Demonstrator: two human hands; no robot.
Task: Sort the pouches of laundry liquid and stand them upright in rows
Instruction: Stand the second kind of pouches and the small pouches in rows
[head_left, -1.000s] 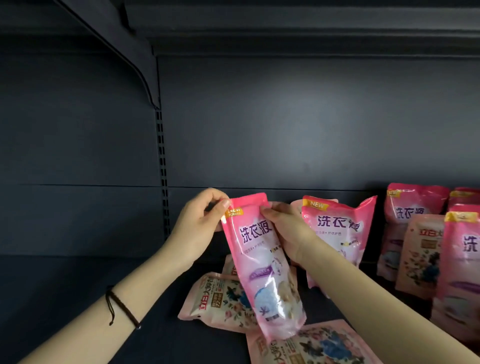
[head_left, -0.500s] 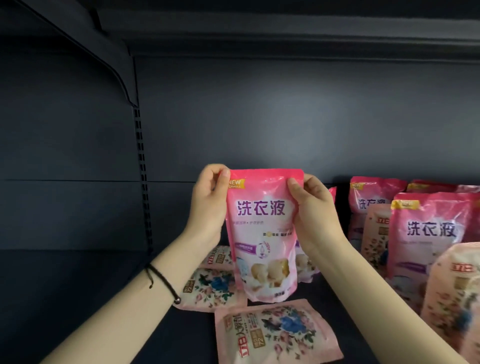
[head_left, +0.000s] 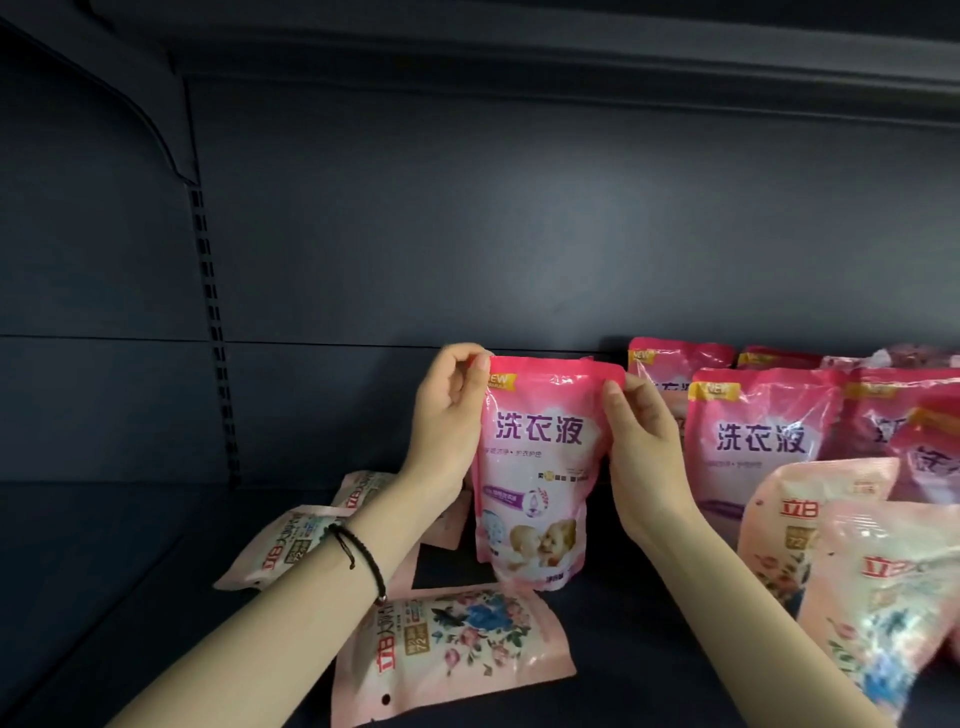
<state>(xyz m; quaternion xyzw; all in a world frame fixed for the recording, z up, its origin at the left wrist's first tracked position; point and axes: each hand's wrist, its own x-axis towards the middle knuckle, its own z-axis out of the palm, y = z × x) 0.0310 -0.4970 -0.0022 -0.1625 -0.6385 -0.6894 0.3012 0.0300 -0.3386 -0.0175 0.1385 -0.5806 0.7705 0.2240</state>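
Shelving fills our view: a dark back panel (head_left: 519, 234) above a dark shelf deck (head_left: 130, 597), with a slotted upright (head_left: 213, 338) toward ten o'clock from the pink pouch (head_left: 540, 467) we hold. At three o'clock from it the other pink pouches (head_left: 758, 441) stand upright in close ranks. In front of them, at four o'clock, two pale floral pouches (head_left: 883, 597) stand leaning. At seven o'clock a floral pouch (head_left: 452, 644) lies flat on the deck near its front edge. Between eight and nine o'clock a second floral pouch (head_left: 275, 545) lies flat, partly hidden by our left forearm, with more behind it. The pink pouch in our hands is upright, face toward us, apart from the ranks at its right; its foot is low by the deck, and we cannot tell whether it touches. Our left hand (head_left: 447, 415) pinches its top left corner between thumb and curled fingers; our right hand (head_left: 639, 441) pinches the top right corner likewise. A black cord bracelet (head_left: 358, 551) circles our left wrist.
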